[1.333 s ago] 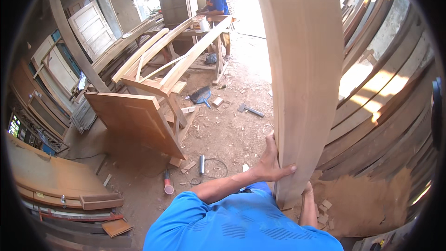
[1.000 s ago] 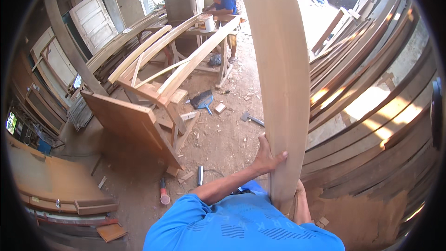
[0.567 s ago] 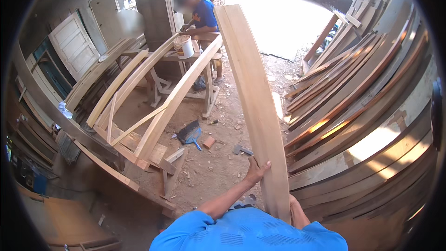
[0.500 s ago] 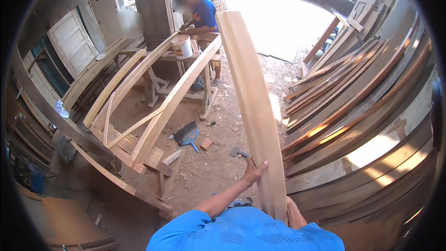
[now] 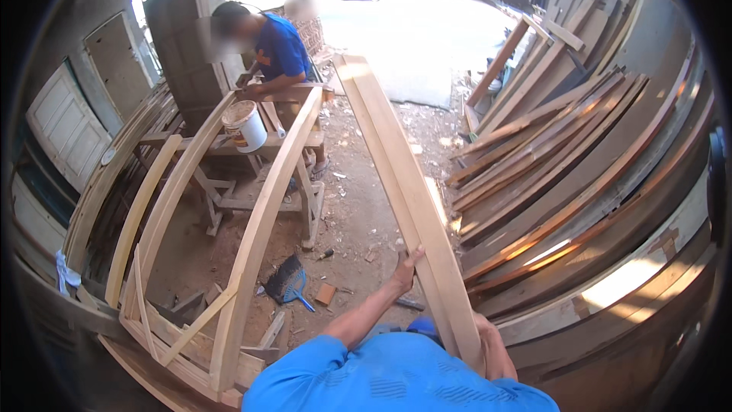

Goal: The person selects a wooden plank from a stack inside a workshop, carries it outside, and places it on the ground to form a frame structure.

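A long pale wooden plank (image 5: 415,206) with a lengthwise step along its face slants from my chest away toward the far left. My left hand (image 5: 405,268) grips its left edge partway along, thumb on the upper face and the other fingers mostly hidden beneath. Close to my body, my right hand (image 5: 492,342) holds the right edge near the plank's near end; most of its fingers are behind the wood.
Left stands a wooden frame (image 5: 263,214) on trestles, with a white bucket (image 5: 244,127) on it and a co-worker (image 5: 278,49) bent over its far end. A blue dustpan (image 5: 293,290) and a reddish block (image 5: 325,294) lie on the floor. Stacked boards (image 5: 549,252) line the right side.
The plank's far end has dropped and swung left, with both my hands still on it. My view has turned to the right. A motorcycle now shows in the far background.
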The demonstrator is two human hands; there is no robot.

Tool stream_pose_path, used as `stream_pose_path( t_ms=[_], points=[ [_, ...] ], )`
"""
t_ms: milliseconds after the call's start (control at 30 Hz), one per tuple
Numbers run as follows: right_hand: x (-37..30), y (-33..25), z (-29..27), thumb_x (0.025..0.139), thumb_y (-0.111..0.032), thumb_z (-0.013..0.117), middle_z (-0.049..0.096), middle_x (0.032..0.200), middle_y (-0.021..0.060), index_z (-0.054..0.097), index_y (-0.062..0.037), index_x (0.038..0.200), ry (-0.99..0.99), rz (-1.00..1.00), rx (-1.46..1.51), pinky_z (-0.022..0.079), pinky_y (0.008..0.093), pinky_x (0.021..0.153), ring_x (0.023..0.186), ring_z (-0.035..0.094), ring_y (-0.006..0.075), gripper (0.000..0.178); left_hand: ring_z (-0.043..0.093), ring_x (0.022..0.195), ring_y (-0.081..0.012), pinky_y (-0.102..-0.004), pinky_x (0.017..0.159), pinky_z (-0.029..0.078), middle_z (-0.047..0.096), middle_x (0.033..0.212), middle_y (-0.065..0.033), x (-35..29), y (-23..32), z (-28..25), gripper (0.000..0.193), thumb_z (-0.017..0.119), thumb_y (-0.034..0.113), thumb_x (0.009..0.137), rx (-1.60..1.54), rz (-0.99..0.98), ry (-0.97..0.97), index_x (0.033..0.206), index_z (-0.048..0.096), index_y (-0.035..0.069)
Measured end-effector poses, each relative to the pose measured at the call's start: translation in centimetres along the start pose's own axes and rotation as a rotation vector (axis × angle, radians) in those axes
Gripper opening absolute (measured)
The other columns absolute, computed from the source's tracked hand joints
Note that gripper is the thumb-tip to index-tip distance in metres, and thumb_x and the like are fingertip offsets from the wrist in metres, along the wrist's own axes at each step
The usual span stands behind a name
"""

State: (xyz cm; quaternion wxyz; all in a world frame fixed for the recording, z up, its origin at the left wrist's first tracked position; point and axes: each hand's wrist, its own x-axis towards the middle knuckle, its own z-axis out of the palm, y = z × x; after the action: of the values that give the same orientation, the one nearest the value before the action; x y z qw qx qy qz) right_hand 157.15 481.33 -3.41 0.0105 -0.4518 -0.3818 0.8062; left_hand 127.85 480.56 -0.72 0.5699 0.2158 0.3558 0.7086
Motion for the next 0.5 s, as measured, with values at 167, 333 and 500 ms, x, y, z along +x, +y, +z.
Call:
stream_pose_path(
  t_ms=[167,333,500],
  points=[
    [1.8,-4.3,-2.1,0.099,-0.057,0.026,0.063,0.117,0.0195,0.057,0.0020,0.125,0.029,0.065,0.275,0.045,0.0411,0.096,0.111,0.058,0.0247,0.072,0.060,0.105,-0.0231,-0.0376,0.091,0.050,0.061,0.112,-0.0138,7.9,4.2,-1.5,0.063,0.066,0.041,0.085,-0.114,-0.029,-0.064,0.127,0.047,-0.002],
    [8.6,-9.3,-2.8,0.099,-0.057,0.026,0.063,0.117,0.0194,0.057,0.0018,0.125,0.159,0.150,0.133,0.045,0.0412,0.096,0.111,0.058,0.0246,0.072,0.062,0.099,-0.0220,-0.0340,0.083,0.053,0.061,0.109,-0.0153,19.7,2.3,-5.4,0.066,0.070,0.040,0.083,0.069,0.000,0.034,0.124,0.047,-0.006],
    [17.6,-16.7,-5.9,0.099,-0.057,0.026,0.063,0.117,0.0193,0.057,0.0017,0.125,0.223,0.252,0.104,0.045,0.0412,0.096,0.111,0.058,0.0246,0.071,0.062,0.099,-0.0228,-0.0341,0.083,0.052,0.061,0.112,-0.0184,31.9,4.9,-7.0,0.075,0.070,0.047,0.081,0.282,-0.091,0.152,0.123,0.046,-0.011]
  ],
)
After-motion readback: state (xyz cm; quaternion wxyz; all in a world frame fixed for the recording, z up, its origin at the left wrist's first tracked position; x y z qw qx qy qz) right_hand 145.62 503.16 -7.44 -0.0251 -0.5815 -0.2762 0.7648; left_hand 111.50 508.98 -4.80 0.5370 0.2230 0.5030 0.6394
